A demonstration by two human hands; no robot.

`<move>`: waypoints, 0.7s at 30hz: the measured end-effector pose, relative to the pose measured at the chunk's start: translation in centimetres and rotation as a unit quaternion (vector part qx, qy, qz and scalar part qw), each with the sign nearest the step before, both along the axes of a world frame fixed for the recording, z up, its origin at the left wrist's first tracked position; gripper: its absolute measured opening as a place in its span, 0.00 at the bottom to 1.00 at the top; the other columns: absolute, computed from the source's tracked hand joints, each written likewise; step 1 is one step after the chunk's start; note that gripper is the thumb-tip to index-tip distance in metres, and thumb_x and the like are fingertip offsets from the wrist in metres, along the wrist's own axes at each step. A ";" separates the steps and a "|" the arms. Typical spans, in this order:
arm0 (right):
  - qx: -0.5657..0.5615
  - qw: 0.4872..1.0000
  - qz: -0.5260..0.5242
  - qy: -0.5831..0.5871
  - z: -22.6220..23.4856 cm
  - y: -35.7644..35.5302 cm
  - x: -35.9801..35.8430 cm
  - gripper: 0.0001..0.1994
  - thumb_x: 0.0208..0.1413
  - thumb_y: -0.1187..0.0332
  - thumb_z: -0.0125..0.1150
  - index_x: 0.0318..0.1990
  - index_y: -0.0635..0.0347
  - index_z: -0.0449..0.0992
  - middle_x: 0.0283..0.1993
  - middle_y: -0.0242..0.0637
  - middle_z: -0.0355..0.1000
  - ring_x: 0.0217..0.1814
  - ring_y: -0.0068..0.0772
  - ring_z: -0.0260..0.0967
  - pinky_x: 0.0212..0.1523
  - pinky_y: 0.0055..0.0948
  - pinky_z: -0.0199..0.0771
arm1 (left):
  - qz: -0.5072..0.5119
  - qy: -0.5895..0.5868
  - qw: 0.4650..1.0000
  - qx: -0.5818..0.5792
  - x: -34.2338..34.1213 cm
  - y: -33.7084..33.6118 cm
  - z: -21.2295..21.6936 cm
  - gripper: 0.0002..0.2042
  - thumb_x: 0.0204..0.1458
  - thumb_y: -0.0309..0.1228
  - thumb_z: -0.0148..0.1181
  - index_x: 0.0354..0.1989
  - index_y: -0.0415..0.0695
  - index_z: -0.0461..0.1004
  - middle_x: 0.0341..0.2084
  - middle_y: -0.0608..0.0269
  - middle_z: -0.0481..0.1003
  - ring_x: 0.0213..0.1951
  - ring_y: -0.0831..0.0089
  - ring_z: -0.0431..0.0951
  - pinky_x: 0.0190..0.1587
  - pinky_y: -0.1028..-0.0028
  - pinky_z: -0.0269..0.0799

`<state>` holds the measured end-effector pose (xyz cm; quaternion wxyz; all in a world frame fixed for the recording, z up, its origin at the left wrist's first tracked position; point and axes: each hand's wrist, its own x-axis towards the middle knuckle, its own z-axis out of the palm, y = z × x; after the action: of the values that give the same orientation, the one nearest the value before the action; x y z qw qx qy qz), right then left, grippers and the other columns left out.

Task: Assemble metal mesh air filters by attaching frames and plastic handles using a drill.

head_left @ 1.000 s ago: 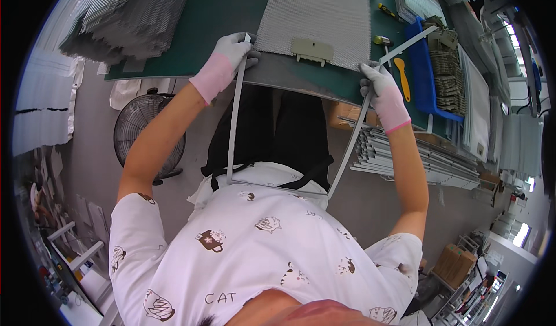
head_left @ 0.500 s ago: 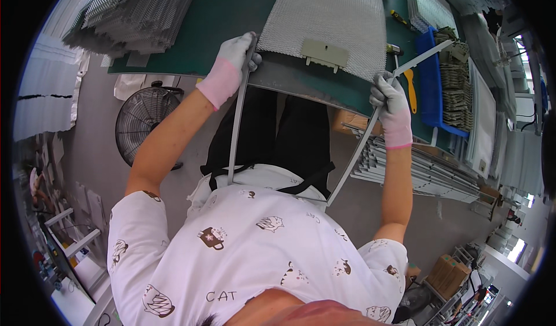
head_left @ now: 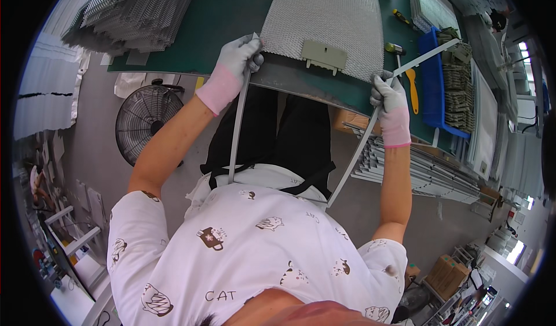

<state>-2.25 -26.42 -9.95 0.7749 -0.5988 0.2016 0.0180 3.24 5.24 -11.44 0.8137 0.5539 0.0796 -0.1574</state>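
Pale frame, pinched in left hand and right hand by the tabletop near edge (wide-set hold likely steadies both sides).

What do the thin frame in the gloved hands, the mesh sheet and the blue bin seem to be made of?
Thin frame: probably metal, perhaps aluminium, with a smooth pale-grey finish; its strips look slim and crisp-edged.
Mesh sheet: likely metal too, silvery, with a fine repeating texture.
Blue bin: apparently plastic, judging by its even colour and smooth walls.
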 end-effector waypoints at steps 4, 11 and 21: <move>-0.022 1.000 0.013 -0.003 0.2 0.2 0.1 0.11 0.56 0.74 0.56 0.44 0.64 0.63 0.25 0.29 0.60 0.18 0.16 0.53 0.18 0.18 0.52 | -0.020 -0.041 0.996 0.070 -0.2 0.2 -0.4 0.08 0.58 0.32 0.50 0.40 0.40 0.67 0.27 0.71 0.65 0.23 0.84 0.65 0.25 0.84 0.59; -0.047 0.999 -0.003 -0.002 0.9 0.9 -0.4 0.10 0.56 0.74 0.56 0.43 0.61 0.64 0.28 0.28 0.64 0.20 0.15 0.54 0.18 0.16 0.53 | -0.033 -0.061 0.983 0.170 -0.6 -1.1 0.6 0.07 0.60 0.32 0.47 0.38 0.41 0.66 0.22 0.74 0.60 0.21 0.86 0.61 0.22 0.84 0.54; 0.130 0.990 -0.039 0.041 -1.1 0.8 0.8 0.12 0.61 0.58 0.52 0.37 0.57 0.66 0.27 0.28 0.55 0.21 0.20 0.56 0.17 0.18 0.53 | -0.021 -0.031 0.992 0.117 0.3 -0.1 0.0 0.05 0.58 0.30 0.51 0.35 0.41 0.67 0.20 0.73 0.62 0.17 0.86 0.61 0.18 0.83 0.53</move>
<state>-1.41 -25.61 -11.04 0.8372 -0.4834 0.2529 0.0384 3.55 5.13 -11.47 0.7415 0.6517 0.0608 -0.1473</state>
